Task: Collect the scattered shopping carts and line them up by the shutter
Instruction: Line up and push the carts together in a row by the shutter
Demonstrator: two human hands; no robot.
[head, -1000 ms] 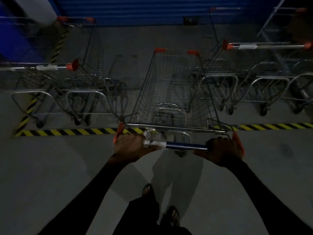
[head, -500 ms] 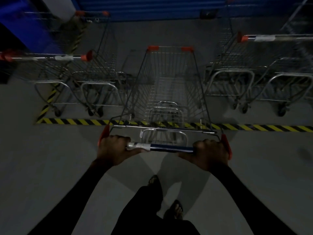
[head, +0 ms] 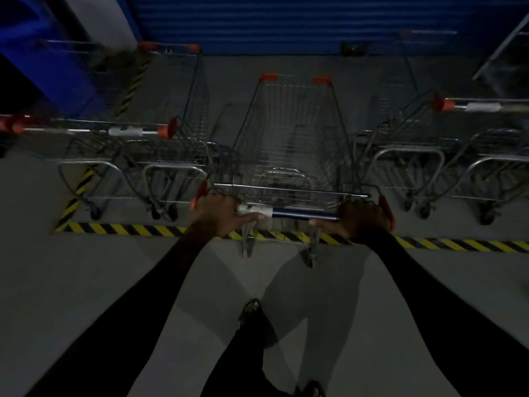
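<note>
Steel-wire shopping cart (head: 289, 144) is seen from the head camera, nose and long axis pointed at the blue shutter (head: 272, 21), between parked carts left (head: 134, 144) and right (head: 429, 130) of it. Its handle bar (head: 297, 214) is gripped with curled fingers by left hand (head: 217, 216) and right hand (head: 363, 219). Rigid and free-rolling by appearance, it is best steered from the bar's ends.
</note>
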